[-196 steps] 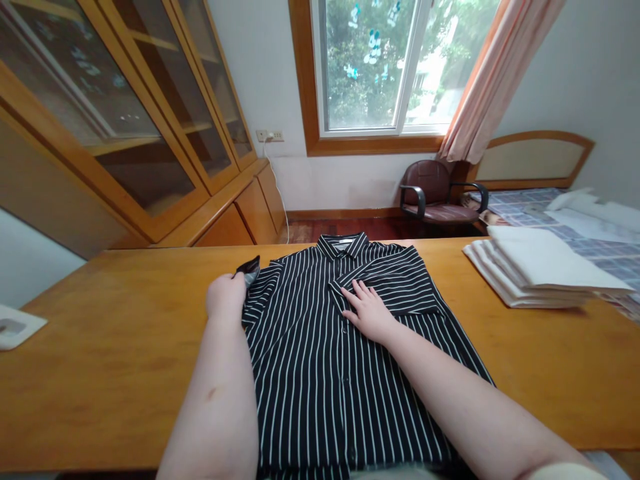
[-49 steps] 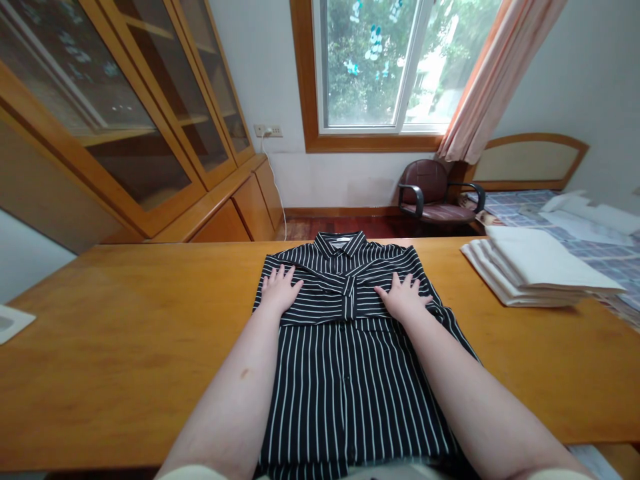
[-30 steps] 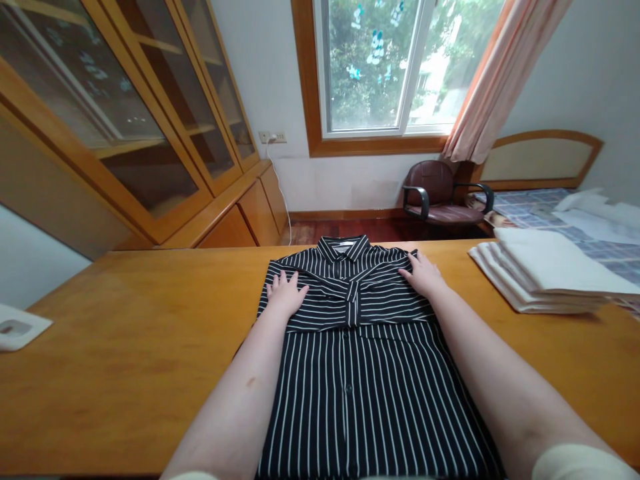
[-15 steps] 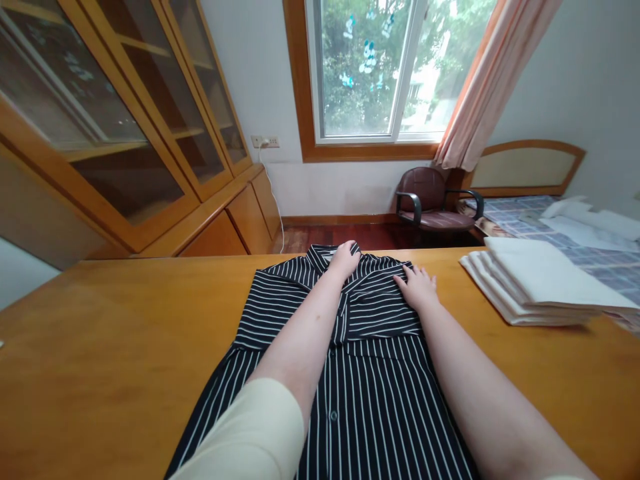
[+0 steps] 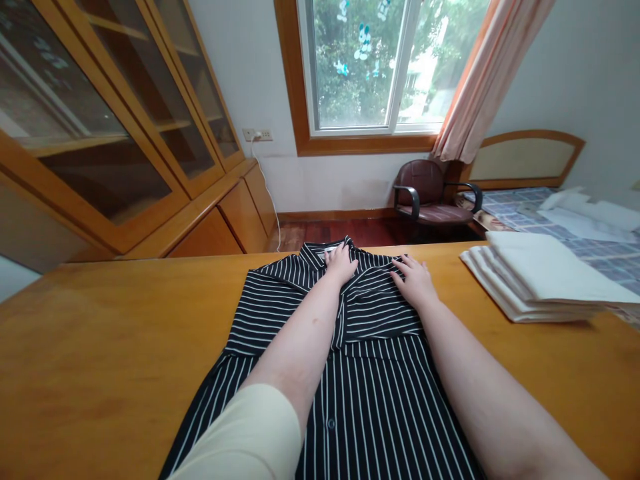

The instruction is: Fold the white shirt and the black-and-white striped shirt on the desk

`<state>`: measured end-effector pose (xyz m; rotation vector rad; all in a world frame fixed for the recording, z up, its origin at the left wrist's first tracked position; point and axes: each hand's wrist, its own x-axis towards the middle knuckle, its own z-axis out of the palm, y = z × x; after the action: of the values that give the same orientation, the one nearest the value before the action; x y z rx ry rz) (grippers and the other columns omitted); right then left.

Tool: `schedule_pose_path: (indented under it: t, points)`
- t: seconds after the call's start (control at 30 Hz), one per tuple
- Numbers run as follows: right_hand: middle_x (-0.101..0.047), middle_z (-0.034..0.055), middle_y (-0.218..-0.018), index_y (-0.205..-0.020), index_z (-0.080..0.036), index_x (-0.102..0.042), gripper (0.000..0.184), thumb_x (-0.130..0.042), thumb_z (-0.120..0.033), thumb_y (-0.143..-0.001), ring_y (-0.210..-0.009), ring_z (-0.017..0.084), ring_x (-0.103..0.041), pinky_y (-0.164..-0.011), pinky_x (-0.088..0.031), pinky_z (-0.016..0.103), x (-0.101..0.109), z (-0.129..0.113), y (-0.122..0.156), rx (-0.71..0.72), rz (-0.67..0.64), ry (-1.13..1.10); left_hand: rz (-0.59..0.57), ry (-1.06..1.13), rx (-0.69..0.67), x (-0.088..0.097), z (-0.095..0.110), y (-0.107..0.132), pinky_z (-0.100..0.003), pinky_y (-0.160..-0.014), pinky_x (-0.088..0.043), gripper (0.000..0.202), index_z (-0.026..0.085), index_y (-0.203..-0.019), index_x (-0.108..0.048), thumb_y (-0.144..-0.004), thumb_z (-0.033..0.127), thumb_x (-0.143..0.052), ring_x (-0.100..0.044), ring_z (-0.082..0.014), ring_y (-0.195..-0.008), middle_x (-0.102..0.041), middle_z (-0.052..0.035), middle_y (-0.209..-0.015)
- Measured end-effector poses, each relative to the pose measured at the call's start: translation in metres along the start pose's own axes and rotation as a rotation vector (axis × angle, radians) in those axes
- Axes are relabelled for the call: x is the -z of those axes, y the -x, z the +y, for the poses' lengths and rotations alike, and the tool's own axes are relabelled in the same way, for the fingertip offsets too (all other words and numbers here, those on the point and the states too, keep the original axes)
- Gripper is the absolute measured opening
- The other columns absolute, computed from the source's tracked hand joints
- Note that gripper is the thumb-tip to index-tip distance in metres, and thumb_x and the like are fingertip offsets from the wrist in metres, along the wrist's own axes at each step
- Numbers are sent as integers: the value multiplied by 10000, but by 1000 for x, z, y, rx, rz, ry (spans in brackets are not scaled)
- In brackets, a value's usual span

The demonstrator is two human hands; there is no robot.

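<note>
A black shirt with white stripes (image 5: 375, 400) lies front up on the wooden table, its collar towards the far edge. My left hand (image 5: 342, 264) rests at the neck opening, fingers stretched out over the inside of the collar near a white label. At the shoulder on the right, my right hand (image 5: 414, 280) lies with spread fingers on the cloth. Both forearms reach across the shirt and cover part of its front. One button shows on the placket below my left arm.
Folded white cloths (image 5: 545, 273) are stacked on the table (image 5: 125, 347) at the right. Behind stand a maroon armchair (image 5: 425, 187) and a bed (image 5: 520, 200) with a checked cover. A glass-fronted cabinet (image 5: 195, 193) runs along the left, and a window (image 5: 360, 73) is at the back.
My left hand has moved slightly from the collar's right side into the neck opening, and its fingers have stretched out. My right hand stays at the shoulder. The view has shifted a little.
</note>
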<state>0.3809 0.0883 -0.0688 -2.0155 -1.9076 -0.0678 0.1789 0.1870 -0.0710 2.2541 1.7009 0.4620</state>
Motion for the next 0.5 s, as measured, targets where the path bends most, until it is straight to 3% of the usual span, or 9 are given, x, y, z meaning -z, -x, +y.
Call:
schedule_pose_path:
  t: [0.07,0.17,0.23,0.33,0.4,0.5]
  points:
    - [-438,61,-1399,-1273,-232,-529,437,-378,-415,-906,-1297,218,-353,-1097,-182,444,1,-2,1,42,-60,2,-26,-45,-24,1,2,3,-526,-1111,-29,600,188,-1375,-353,-826,415,-436,-173,-284,-1376,-206,-103,-1513]
    - [-429,75,-1405,-1316,-211,-482,495,-390,-453,-895,-1296,229,-356,-1090,-194,451,-1,-3,1,-25,-163,35,-3,-108,-74,4,7,8,-541,-1106,-13,549,201,-1345,-411,-831,391,-448,-112,-288,-1392,-158,-88,-1527]
    - [-394,87,-1428,-1342,-192,-448,539,-381,-482,-892,-1312,240,-329,-1083,-200,464,-3,-1,0,-74,-202,48,28,-131,-184,6,10,11,-515,-1118,10,470,232,-1309,-464,-852,333,-425,-121,-255,-1393,-230,-47,-1510]
    - [-369,103,-1441,-1349,-177,-433,561,-363,-499,-895,-1324,249,-307,-1079,-196,470,-4,1,0,-104,-215,55,-7,-127,-317,8,15,13,-451,-1137,-10,430,244,-1296,-482,-882,289,-374,-288,-205,-1334,-431,-34,-1405]
    - [-378,109,-1435,-1335,-177,-450,549,-357,-495,-897,-1321,255,-311,-1076,-194,476,-4,1,0,-117,-213,59,-42,-120,-295,6,17,12,-441,-1135,-51,447,222,-1318,-455,-892,323,-365,-385,-205,-1270,-497,-56,-1348]
    - [-399,113,-1421,-1315,-172,-471,526,-357,-474,-900,-1314,253,-324,-1068,-209,481,-3,0,1,-142,-199,49,-47,-124,-237,0,16,10,-460,-1128,-49,511,201,-1361,-396,-888,391,-367,-376,-223,-1280,-459,-82,-1381]
